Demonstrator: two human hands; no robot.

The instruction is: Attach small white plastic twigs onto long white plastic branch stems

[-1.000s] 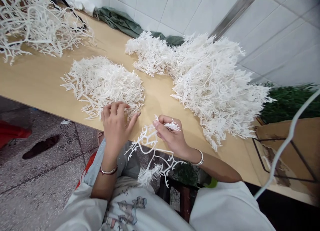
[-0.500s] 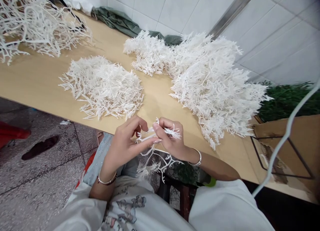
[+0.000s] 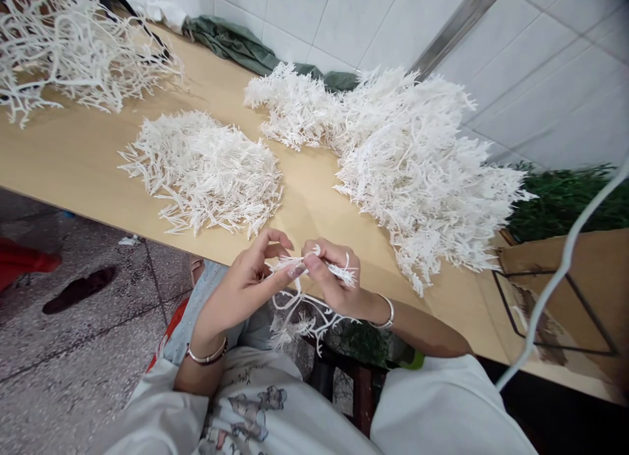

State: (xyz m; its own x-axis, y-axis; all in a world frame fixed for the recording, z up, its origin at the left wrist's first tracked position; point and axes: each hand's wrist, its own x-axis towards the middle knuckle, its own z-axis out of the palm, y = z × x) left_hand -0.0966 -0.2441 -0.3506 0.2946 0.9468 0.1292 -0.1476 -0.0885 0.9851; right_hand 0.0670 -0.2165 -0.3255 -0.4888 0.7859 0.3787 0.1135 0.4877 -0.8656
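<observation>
Both hands meet over the table's front edge, around a white artificial branch whose thin forked stems dangle below them. My left hand has its thumb stretched toward the right fingertips, pressing on the branch, with the index finger curled above. My right hand is closed, pinching the branch between thumb and fingers; a feathery white tip pokes out beside its knuckles. Just beyond my left hand lies a heap of short white sprigs. A larger pile of white branches spreads past my right hand.
Bare white stems are tangled at the table's far left. Dark green cloth lies along the tiled wall. At right stand a cardboard box with green plastic foliage, a black wire frame and a pale cable.
My left thumb has come up against the right fingertips, and the hands are closer together. The dangling stems have shifted slightly. The piles stay where they were.
</observation>
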